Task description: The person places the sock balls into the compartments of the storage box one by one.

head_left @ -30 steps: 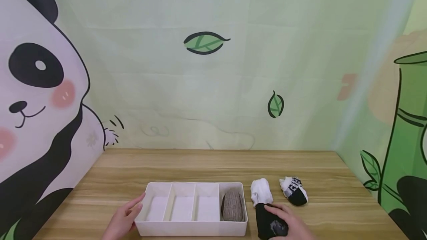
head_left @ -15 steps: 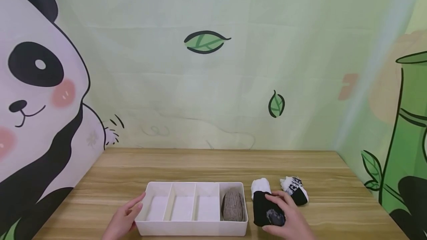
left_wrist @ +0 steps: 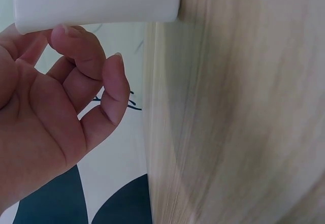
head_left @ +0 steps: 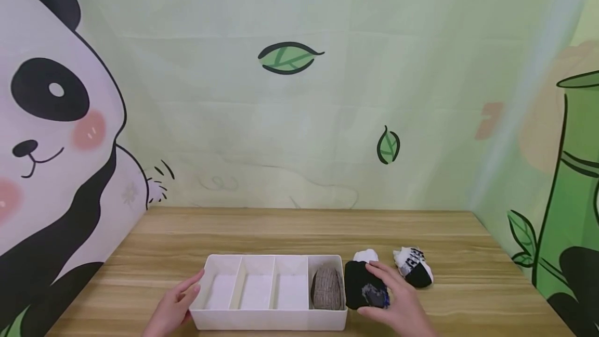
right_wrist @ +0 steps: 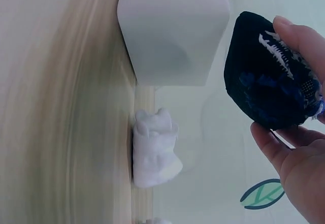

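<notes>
My right hand (head_left: 400,298) grips a folded black sock bundle (head_left: 364,284) between thumb and fingers, just right of a white divided box (head_left: 269,320). In the right wrist view the sock bundle (right_wrist: 264,76) is off the table and shows white and blue patterning on one side. My left hand (head_left: 169,305) touches the box's left end with its fingertips; the left wrist view has these fingers (left_wrist: 116,84) loosely bent against the box wall (left_wrist: 99,3). A grey-brown rolled sock (head_left: 326,289) lies in the box's rightmost compartment; the other compartments hold nothing.
A white sock bundle (head_left: 365,256) lies behind the black one, partly hidden by it. Farther right is a black-and-white sock bundle (head_left: 414,267) on the wooden table (head_left: 290,228). A printed panda backdrop (head_left: 201,118) rises behind the table.
My right hand has lifted the black sock bundle and carried it up and left to beside the box, covering more of the white bundle. My left hand and the box have stayed put.
</notes>
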A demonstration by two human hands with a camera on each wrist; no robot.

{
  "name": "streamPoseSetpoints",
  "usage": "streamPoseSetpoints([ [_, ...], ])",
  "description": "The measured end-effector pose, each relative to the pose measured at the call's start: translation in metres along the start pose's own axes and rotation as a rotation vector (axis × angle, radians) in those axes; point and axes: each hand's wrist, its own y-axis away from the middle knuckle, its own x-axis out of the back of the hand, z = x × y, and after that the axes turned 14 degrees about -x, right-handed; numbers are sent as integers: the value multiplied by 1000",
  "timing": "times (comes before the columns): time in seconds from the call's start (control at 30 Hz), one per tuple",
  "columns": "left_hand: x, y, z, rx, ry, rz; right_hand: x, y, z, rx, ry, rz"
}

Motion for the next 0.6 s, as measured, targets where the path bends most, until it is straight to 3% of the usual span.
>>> streamPoseSetpoints([
  [0.2,0,0,-1,3,-1,0,-7,-2,-3,68,-71,30],
  [0.6,1,0,-2,-2,3,4,-20,-11,-17,65,-138,7],
])
